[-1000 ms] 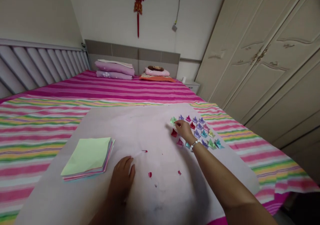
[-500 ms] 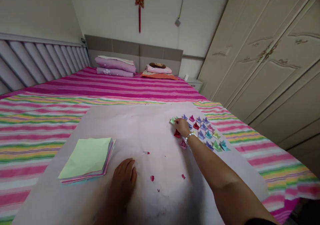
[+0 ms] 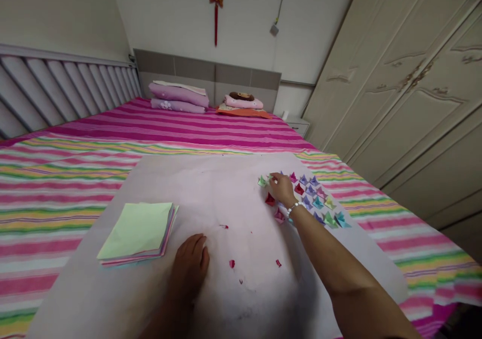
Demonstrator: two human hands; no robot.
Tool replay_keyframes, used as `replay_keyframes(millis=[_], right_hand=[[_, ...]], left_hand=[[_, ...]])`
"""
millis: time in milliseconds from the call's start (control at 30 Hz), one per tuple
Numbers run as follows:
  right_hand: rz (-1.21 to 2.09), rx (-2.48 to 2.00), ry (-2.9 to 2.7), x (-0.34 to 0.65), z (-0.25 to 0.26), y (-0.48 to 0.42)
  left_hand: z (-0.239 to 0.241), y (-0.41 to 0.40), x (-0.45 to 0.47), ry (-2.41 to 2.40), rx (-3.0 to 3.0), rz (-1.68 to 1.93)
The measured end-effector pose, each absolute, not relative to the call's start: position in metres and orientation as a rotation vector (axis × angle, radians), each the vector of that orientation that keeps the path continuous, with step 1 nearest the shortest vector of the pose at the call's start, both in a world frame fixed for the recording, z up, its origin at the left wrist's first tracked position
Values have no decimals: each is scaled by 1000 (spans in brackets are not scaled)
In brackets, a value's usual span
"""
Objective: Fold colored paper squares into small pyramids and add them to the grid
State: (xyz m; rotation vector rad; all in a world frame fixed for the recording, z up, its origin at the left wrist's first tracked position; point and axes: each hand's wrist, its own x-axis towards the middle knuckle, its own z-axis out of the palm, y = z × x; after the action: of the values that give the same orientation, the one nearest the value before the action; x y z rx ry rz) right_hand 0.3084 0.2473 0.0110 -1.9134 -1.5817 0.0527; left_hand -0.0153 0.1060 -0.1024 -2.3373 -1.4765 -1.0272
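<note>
Though small, sharp-pointed paper figures

Single head-worn camera, close above white sheet, facing forward and down toward headboard

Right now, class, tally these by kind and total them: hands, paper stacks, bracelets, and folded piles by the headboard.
Hands: 2 (left hand, right hand)
Paper stack: 1
Bracelet: 1
Folded piles: 2 (lilac pile, pink-and-orange pile)
Total: 6
</note>
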Motion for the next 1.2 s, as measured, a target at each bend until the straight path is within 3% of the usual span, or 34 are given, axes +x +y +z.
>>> replay_keyframes(millis=[367, 733, 1200], right_hand=[[27, -1519, -1482, 270, -22, 146], [-19, -1656, -1090, 336, -32, 120], [-21, -1697, -1289, 293, -48, 104]], left_hand=[[-105, 110, -20, -1432, -2339, -992], [-108, 114, -22, -1450, -2392, -947], [-98, 113, -23, -1515, -2425, -916]])
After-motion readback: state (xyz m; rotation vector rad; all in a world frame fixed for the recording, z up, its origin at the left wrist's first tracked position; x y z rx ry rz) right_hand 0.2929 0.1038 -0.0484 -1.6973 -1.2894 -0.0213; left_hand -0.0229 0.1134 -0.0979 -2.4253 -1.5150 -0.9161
